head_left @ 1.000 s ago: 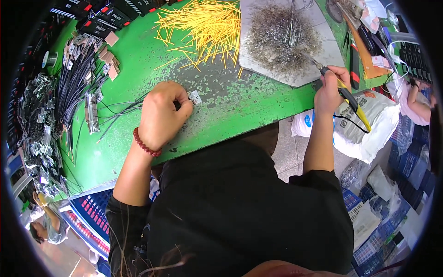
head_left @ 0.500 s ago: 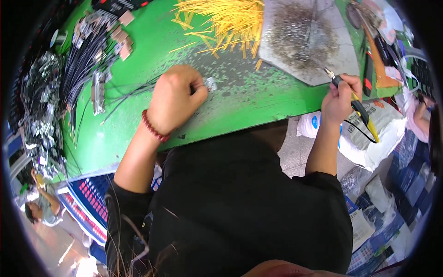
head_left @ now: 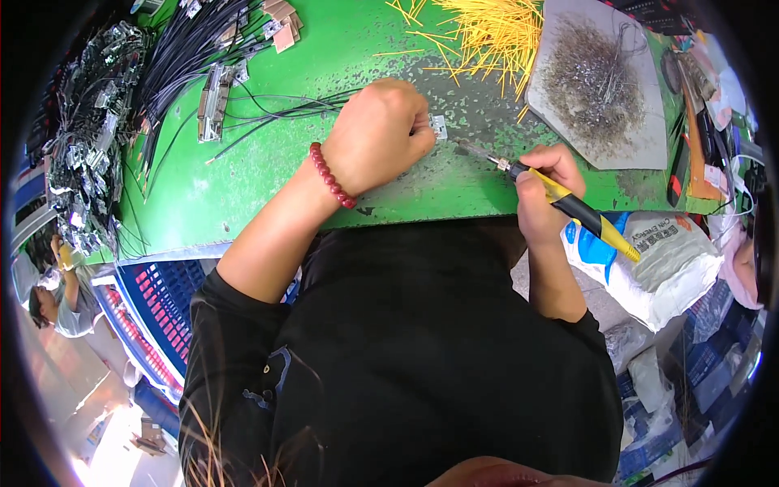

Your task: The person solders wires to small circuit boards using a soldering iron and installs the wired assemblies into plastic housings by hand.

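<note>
My left hand (head_left: 381, 130) is closed in a pinch over the green table, a red bead bracelet on its wrist. A small silvery metal piece (head_left: 439, 127) sticks out beyond its fingertips. Thin black wires (head_left: 284, 111) run out from under this hand to the left; the grip itself is hidden. My right hand (head_left: 545, 191) holds a yellow and black soldering iron (head_left: 599, 226) like a pen. Its thin tip points left, close to the metal piece and apparently a little short of it.
Yellow thin sticks or tubes (head_left: 499, 36) are heaped at the back, beside a grey sheet (head_left: 649, 146) covered in dark residue. Black wires with metal ends (head_left: 182, 57) and shiny metal parts (head_left: 97, 122) pile up at left. A white sack (head_left: 657, 260) stands beyond the front edge at right.
The soldering iron has come away from the grey sheet, leftward to near the metal piece at my left hand. The whole view has shifted; my left hand keeps its grip.
</note>
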{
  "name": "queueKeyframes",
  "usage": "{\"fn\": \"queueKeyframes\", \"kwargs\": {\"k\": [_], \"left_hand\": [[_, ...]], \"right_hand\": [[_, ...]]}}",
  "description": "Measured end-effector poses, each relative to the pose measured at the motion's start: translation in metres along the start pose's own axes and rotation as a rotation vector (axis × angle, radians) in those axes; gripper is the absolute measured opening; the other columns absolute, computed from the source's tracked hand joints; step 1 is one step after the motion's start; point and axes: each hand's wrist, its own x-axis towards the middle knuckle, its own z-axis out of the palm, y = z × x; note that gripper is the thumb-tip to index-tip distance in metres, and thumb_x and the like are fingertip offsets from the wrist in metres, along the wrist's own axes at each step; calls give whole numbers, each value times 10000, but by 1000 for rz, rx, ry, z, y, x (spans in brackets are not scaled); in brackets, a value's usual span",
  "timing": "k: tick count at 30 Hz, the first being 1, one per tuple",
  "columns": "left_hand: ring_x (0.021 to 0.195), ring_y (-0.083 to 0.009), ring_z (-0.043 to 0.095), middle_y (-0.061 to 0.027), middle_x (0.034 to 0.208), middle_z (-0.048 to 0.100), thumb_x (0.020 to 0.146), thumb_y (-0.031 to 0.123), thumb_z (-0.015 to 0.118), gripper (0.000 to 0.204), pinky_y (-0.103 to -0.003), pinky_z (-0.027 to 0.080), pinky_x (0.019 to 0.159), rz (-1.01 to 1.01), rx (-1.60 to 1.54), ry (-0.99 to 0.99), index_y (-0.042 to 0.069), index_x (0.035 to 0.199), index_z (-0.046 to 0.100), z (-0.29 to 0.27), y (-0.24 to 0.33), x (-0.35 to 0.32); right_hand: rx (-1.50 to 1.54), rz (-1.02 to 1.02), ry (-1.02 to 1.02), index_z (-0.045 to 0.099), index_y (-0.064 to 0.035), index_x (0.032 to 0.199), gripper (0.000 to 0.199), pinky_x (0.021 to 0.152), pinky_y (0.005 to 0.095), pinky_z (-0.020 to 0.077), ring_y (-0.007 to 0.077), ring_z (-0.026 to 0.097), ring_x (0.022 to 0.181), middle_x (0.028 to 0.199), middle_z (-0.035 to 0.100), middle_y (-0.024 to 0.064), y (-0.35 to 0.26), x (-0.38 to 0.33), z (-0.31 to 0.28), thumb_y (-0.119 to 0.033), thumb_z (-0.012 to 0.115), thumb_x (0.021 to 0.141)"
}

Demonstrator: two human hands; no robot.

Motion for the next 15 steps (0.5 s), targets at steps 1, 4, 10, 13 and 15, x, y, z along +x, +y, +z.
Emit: {"fn": "queueKeyframes", "kwargs": {"k": [1,4,10,13,15], "left_hand": [[684,-300,597,-124,680,608,690,47,657,90,-382,491,641,9,7,3,-12,661,595,0,0,0],[686,-304,597,-127,676,602,681,43,654,88,-386,492,642,-6,21,9,-11,654,590,3,0,2],[689,-308,599,-129,676,597,676,44,654,94,-392,493,644,-18,34,9,-13,651,583,2,0,1],[689,-310,599,-131,675,598,675,42,655,96,-393,493,644,-15,32,8,-16,651,583,4,0,2],[689,-310,600,-132,676,598,675,41,656,96,-393,493,644,-16,27,10,-18,650,584,4,0,2]], "right_hand": [[-16,7,2,524,-2,852,178,566,223,276,59,380,631,725,473,-2,-1,0,1,-115,643,785],[-46,18,17,531,-4,850,146,572,221,280,56,377,634,725,467,-5,-3,1,3,-84,626,775],[-66,29,-2,546,-4,858,120,585,218,292,54,388,650,748,484,-1,-4,2,6,-38,610,762],[-74,24,-9,551,-5,866,122,593,215,308,55,406,658,774,508,9,-4,3,6,-36,612,765],[-74,24,-12,554,-6,870,124,599,213,317,56,415,662,784,516,12,-3,3,5,-37,614,766]]}}
